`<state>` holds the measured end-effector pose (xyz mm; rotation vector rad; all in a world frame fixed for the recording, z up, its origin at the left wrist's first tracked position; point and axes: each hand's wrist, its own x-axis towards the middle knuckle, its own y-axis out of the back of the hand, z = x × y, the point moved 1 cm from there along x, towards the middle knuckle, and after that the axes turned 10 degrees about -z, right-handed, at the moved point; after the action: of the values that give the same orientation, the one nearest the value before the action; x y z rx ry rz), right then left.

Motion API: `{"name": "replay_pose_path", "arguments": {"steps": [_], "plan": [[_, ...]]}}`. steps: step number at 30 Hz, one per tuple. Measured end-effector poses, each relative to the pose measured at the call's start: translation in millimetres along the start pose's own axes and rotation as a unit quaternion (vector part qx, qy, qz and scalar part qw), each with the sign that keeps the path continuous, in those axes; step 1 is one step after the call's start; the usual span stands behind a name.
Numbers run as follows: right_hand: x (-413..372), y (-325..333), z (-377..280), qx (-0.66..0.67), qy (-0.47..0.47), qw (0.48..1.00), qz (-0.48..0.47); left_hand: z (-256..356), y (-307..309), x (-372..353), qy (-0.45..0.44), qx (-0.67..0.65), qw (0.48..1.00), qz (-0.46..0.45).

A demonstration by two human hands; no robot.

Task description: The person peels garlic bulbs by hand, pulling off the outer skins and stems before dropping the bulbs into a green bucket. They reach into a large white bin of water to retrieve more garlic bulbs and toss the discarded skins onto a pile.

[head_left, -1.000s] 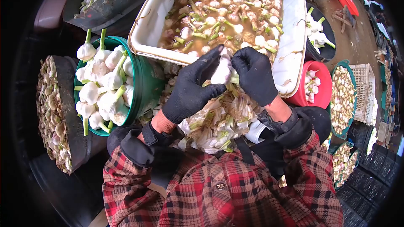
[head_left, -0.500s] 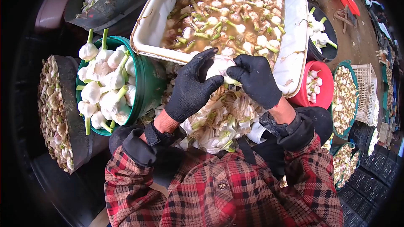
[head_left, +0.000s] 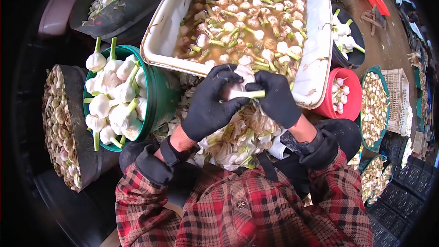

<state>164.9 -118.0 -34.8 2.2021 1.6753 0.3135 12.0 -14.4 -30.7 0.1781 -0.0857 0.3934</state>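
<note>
A garlic bulb point(head_left: 244, 74) is held between two black-gloved hands just below the near rim of a white tub, its pale stalk point(head_left: 254, 94) pointing to the right and ending in a green cut. The left hand point(head_left: 211, 103) has its grip closed around the bulb's side; the right hand point(head_left: 275, 97) has its grip closed at the other side, fingertips pinched against the bulb.

Beyond them, the white tub point(head_left: 312, 48) holds brownish water crowded with garlic heads and green stem pieces. At left, a green bucket point(head_left: 157, 98) is heaped with smooth, white, rounded bulbs, some with stems upright; beside it, a dark container point(head_left: 89, 137) brims with rougher, browner garlic. At right, a glossy red bucket point(head_left: 350, 106) holds a few small bulbs near a black bucket point(head_left: 358, 59) of long-stemmed white ones.

Half a second earlier, the stalk was not stretched across between the hands as it is now, and both hands sat slightly higher in the view.

Below the hands, papery, crumpled garlic skins point(head_left: 233, 142) lie in a loose pile, streaked cream, tan and green, above a red-and-black plaid shirt point(head_left: 228, 201) of woven cloth. The gloves look matte and finely textured.
</note>
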Motion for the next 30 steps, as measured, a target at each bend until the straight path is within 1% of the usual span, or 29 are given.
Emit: {"name": "replay_pose_path", "arguments": {"steps": [1,2,5,6,7,9,10,11,13,14,15,16,17,18,19,20,21,22,23,24,25,26,27,28,30], "plan": [[-2.4,-3.9,-2.5,-0.049,0.023,0.998,-0.01,1.7,-1.3,-1.5,-0.048,0.204,0.977,0.029],[-3.1,-4.6,-5.9,-0.049,0.023,0.998,-0.011,1.7,-2.9,-2.3,-0.047,0.204,0.977,0.03],[-2.1,-3.5,-21.6,-0.043,0.026,0.996,-0.076,2.3,-3.1,-2.4,0.048,0.043,0.994,0.084],[-3.3,-3.8,-22.5,-0.049,0.037,0.995,-0.074,6.3,0.2,-3.3,0.09,0.05,0.99,0.091],[-6.4,-6.7,-19.6,-0.049,0.037,0.995,-0.073,1.1,4.8,2.9,0.064,0.055,0.986,0.145],[-14.5,-17.5,-11.9,-0.079,0.119,0.981,-0.128,-3.3,18.4,5.5,0.122,-0.065,0.972,0.191],[-15.7,-20.8,-12.6,-0.104,0.143,0.969,-0.175,-4.1,18.0,3.3,0.107,-0.047,0.979,0.167],[-16.0,-21.7,-11.3,-0.105,0.144,0.968,-0.175,-4.5,14.0,0.7,0.137,-0.093,0.974,0.155],[-20.9,-22.7,-8.8,-0.135,0.178,0.947,-0.231,-2.5,13.3,0.6,0.174,-0.164,0.959,0.153],[-21.9,-21.7,-9.7,-0.149,0.159,0.946,-0.24,-1.0,13.0,1.1,0.172,-0.167,0.959,0.154],[-23.1,-21.0,-12.7,-0.152,0.159,0.945,-0.242,0.0,14.0,1.1,0.189,-0.171,0.956,0.147],[-26.5,-23.0,-16.7,-0.147,0.162,0.926,-0.307,0.2,15.6,-0.4,0.207,-0.174,0.953,0.14],[-31.7,-26.4,-19.9,-0.141,0.164,0.903,-0.371,-1.5,20.8,0.6,0.207,-0.174,0.952,0.141],[-44.9,-32.8,-22.4,-0.063,0.171,0.88,-0.438,-4.9,30.0,3.7,0.162,-0.206,0.942,0.209],[-59.8,-45.5,-19.7,-0.089,0.146,0.848,-0.502,-8.1,39.7,5.8,0.115,-0.236,0.924,0.277],[-65.3,-46.7,-23.5,-0.131,0.134,0.828,-0.528,-0.9,51.4,7.8,0.076,-0.325,0.893,0.303],[-66.8,-45.7,-29.2,-0.171,0.123,0.808,-0.55,4.1,58.8,2.8,0.04,-0.155,0.956,0.248],[-60.6,-37.1,-32.5,-0.173,0.147,0.834,-0.503,8.1,59.7,0.4,0.022,0.046,0.974,0.22],[-49.5,-22.6,-36.7,-0.174,0.169,0.857,-0.454,11.1,58.2,-1.6,0.004,0.244,0.953,0.182],[-31.7,-4.6,-50.0,-0.231,0.139,0.86,-0.433,4.1,55.4,-3.9,0.059,-0.022,0.979,0.193],[-16.2,9.3,-43.4,-0.196,0.193,0.905,-0.325,3.3,48.4,-3.7,0.046,-0.19,0.964,0.178],[5.1,22.0,-49.0,-0.249,0.15,0.913,-0.285,6.0,45.5,-0.7,0.122,-0.204,0.955,0.176],[27.2,33.7,-41.2,-0.284,0.182,0.915,-0.221,11.1,44.2,1.6,0.197,-0.217,0.94,0.172],[49.2,42.1,-42.7,-0.32,0.155,0.909,-0.216,15.9,43.6,2.4,0.198,-0.219,0.94,0.172],[90.8,37.2,-5.0,-0.413,0.185,0.865,-0.216,22.8,42.2,3.6,0.209,-0.176,0.953,0.13]]}}
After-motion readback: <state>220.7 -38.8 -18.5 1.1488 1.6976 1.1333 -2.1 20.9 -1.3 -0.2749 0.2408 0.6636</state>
